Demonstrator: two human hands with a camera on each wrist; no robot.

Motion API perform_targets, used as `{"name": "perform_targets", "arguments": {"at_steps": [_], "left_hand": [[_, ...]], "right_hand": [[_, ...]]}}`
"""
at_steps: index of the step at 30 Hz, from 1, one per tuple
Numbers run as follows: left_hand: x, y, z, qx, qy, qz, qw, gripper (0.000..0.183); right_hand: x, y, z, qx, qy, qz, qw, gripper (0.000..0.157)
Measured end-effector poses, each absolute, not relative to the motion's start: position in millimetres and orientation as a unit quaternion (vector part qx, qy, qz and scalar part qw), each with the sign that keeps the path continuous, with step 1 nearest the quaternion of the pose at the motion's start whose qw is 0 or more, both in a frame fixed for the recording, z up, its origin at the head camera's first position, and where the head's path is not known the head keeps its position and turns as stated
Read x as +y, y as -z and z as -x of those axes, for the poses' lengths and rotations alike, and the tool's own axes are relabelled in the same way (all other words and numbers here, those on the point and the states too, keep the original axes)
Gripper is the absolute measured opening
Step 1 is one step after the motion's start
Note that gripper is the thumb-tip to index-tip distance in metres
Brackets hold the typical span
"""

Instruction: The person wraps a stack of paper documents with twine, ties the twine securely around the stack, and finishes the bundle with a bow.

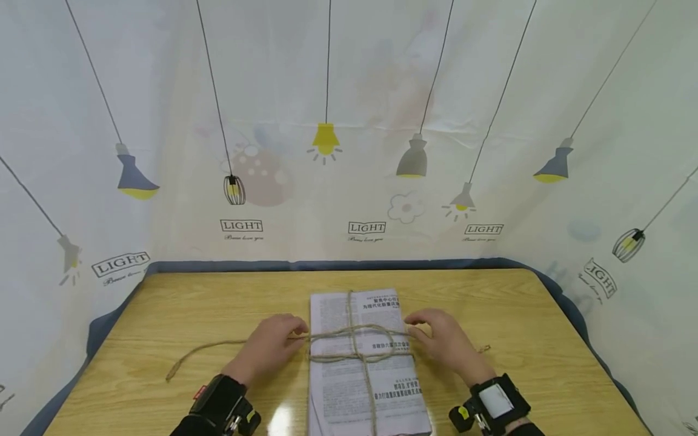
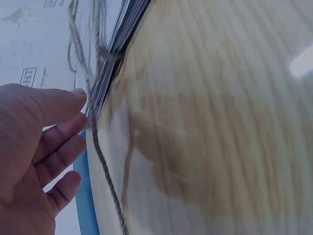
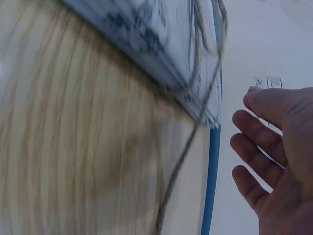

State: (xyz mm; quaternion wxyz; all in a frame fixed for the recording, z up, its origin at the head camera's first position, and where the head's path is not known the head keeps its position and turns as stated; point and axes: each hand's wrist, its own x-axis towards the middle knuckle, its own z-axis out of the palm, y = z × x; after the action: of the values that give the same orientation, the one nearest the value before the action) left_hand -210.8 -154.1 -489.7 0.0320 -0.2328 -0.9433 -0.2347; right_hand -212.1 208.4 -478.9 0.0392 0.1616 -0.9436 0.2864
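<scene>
A flat stack of newspapers (image 1: 338, 387) lies on the table with brown twine (image 1: 364, 358) around it, one strand lengthwise and others across. A loop of twine sits on top, and its two loose ends run out to the left and right. My left hand (image 1: 275, 342) is at the stack's left edge, fingers loosely bent; its thumb tip (image 2: 80, 93) is right at the left twine end (image 2: 105, 166). On the other side, my right hand (image 1: 444, 336) is beside the right edge, fingers relaxed and apart from the right twine end (image 3: 181, 164).
The wooden table (image 1: 207, 303) has a blue cloth border (image 1: 327, 264) along its back edge. Behind it hangs a pale curtain (image 1: 305, 72) printed with lamps. Each wrist wears a black strapped device, such as the one on the right wrist (image 1: 498, 399).
</scene>
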Motion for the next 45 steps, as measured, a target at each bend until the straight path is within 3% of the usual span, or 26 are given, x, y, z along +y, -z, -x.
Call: {"name": "perform_targets", "arguments": {"at_steps": [6,14,24,45], "left_hand": [[-137,494,210,-0.94,0.231,0.248,0.045,0.018],[-134,495,209,-0.946,0.224,0.235,0.017,0.007],[-139,488,208,-0.925,0.311,0.214,-0.045,0.009],[-147,478,210,-0.949,0.273,0.159,-0.007,0.004]], "right_hand": [[185,485,217,-0.937,-0.285,-0.203,0.002,0.027],[180,494,219,-0.935,-0.266,-0.236,0.006,0.019],[178,486,218,-0.945,-0.274,-0.177,0.007,0.013],[184,475,219,-0.954,-0.267,-0.135,-0.015,0.004]]}}
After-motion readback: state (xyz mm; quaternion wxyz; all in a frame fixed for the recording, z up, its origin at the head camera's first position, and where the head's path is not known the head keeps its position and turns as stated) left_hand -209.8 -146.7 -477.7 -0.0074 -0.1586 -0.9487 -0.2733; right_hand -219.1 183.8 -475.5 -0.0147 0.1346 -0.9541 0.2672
